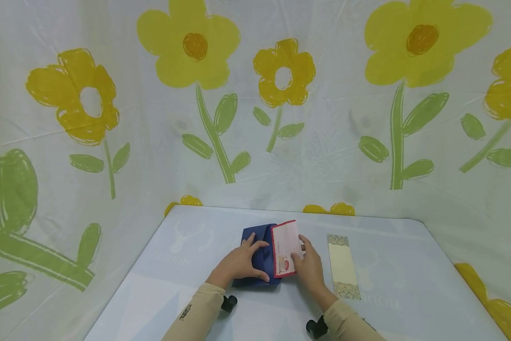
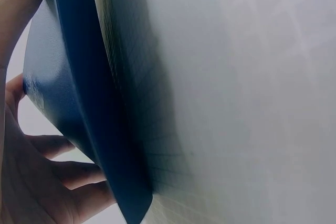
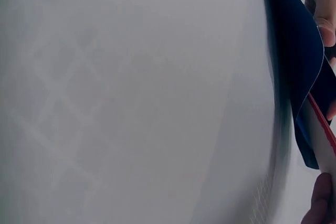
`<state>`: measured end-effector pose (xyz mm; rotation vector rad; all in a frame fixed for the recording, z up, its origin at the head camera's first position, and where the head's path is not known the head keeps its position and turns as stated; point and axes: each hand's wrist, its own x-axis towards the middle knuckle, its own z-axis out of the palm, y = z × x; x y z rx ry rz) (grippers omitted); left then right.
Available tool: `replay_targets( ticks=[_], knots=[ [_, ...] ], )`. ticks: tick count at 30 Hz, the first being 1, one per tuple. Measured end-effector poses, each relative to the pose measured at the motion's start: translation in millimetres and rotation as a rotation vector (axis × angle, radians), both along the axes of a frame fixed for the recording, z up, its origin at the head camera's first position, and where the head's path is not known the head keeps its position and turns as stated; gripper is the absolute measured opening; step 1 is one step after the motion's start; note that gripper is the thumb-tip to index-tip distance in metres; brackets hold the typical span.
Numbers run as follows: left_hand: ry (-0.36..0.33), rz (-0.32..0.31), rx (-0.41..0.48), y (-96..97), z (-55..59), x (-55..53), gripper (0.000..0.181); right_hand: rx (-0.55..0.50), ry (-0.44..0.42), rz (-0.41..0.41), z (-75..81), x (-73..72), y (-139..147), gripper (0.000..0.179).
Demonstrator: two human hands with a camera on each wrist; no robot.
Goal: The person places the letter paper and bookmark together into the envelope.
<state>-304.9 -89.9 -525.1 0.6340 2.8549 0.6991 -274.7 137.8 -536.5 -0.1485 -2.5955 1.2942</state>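
A dark blue envelope [image 1: 263,259] lies under my left hand [image 1: 241,260], which grips it with thumb and fingers spread apart. Its opening faces right and gapes a little. My right hand [image 1: 310,267] pinches a pale card with a red border [image 1: 284,246] along its right side. The card's left edge meets the envelope's opening. In the left wrist view the envelope [image 2: 94,87] bows upward between the thumb and the other fingers. From the right wrist, the card [image 3: 318,135] shows tucked partly behind the curved edge of the envelope [image 3: 296,40].
To the right of the right hand, a cream paper strip [image 1: 342,265] with glittery gold ends lies flat on the pale table [image 1: 153,284]. A white cloth [image 1: 323,156] printed with yellow flowers hangs around the table. Black wrist cameras [image 1: 228,303] sit at both cuffs.
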Motion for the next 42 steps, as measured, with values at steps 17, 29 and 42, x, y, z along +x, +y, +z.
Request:
replay_targets(
  ticks=[17, 29, 42],
  knots=[
    [0.007, -0.001, -0.019, -0.5, -1.2, -1.1, 0.097, 0.026, 0.02, 0.038, -2.2, 1.3, -6, 0.066],
    [0.001, 0.004, -0.032, 1.1, -1.3, -2.9, 0.097, 0.042, 0.013, 0.059, -3.5, -1.2, -13, 0.066],
    [0.023, -0.004, -0.04, 0.8, 0.1, -1.9, 0.098, 0.066, 0.004, 0.07, -4.6, -4.6, -24, 0.067]
  ],
)
